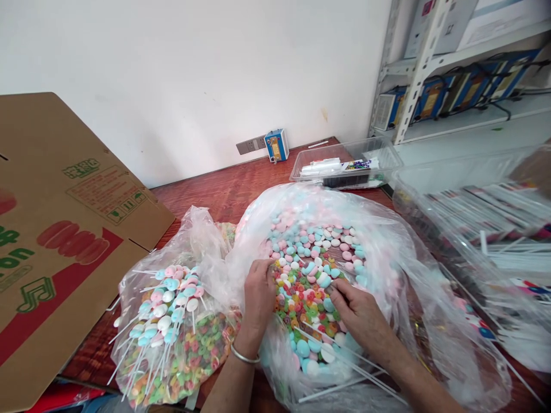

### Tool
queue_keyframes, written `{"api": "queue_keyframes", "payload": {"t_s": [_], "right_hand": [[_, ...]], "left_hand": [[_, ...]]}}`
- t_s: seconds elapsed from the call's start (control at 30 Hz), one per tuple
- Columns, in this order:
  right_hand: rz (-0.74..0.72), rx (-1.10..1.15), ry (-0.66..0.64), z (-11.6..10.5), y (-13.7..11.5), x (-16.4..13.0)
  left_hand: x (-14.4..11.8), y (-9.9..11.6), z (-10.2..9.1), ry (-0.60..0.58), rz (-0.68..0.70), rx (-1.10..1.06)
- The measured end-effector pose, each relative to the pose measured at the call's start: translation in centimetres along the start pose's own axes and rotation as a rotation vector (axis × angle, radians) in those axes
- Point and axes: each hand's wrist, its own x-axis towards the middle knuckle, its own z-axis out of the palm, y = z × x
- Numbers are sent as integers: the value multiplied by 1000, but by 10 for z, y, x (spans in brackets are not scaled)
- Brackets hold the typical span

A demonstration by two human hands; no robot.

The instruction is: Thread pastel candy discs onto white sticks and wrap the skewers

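From the head view I log a cardboard box [64, 229] lying flat at 9 o'clock on the wooden table [224, 189]. Just right of it, at 7 o'clock, sits a small clear bag [172, 321] with finished lollipops [172, 298] on top, white sticks fanning toward the lower left, over a layer of coloured ring sweets.

The left hand [258, 298], a bangle on its wrist, is at 6 o'clock, reaching over the rim of the large clear bag [387, 269]. Its fingers are curled narrow with the tips down in the candy; I cannot tell what they pinch.

The large bag fills the centre. Inside it lie pastel candy discs [314, 244] toward 12 o'clock and a patch of ring sweets [301, 298] between the two hands.

The right hand [361, 315] rests at 5 o'clock, fingers loosely bent, tips touching the candy. Loose white sticks [344, 361] lie under and beside its wrist; whether it grips any is unclear.

At 1 o'clock stands a clear plastic tray [344, 163]. At 3 o'clock are bags of packed sticks [495, 229], with metal shelving [430, 57] behind.
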Motion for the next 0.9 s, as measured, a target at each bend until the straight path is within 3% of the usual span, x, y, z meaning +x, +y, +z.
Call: {"api": "queue_keyframes", "payload": {"t_s": [0.07, 0.17, 0.33, 0.43, 0.5, 0.6, 0.67, 0.77, 0.9], "right_hand": [[-3, 5, 1, -1, 0, 1], [5, 16, -16, -1, 0, 1], [31, -19, -68, 0, 0, -1], [34, -56, -117, 2, -1, -2], [37, -69, -144, 3, -3, -2], [38, -80, -169, 4, -5, -2], [36, -88, -178, 4, -5, -2], [40, -102, -182, 5, -5, -3], [51, -117, -177, 6, -4, -4]], "left_hand": [[6, -7, -1, -92, 110, 230], [10, -14, 4, -211, 130, 469], [11, -17, 9, -188, 133, 536], [9, -13, 8, -106, 81, 357], [8, -9, 9, -83, -20, 87], [6, 0, 12, -131, -259, -422], [5, 5, 15, -171, -378, -641], [3, 11, 18, -180, -425, -745], [-1, 15, 19, -107, -391, -723]]}}
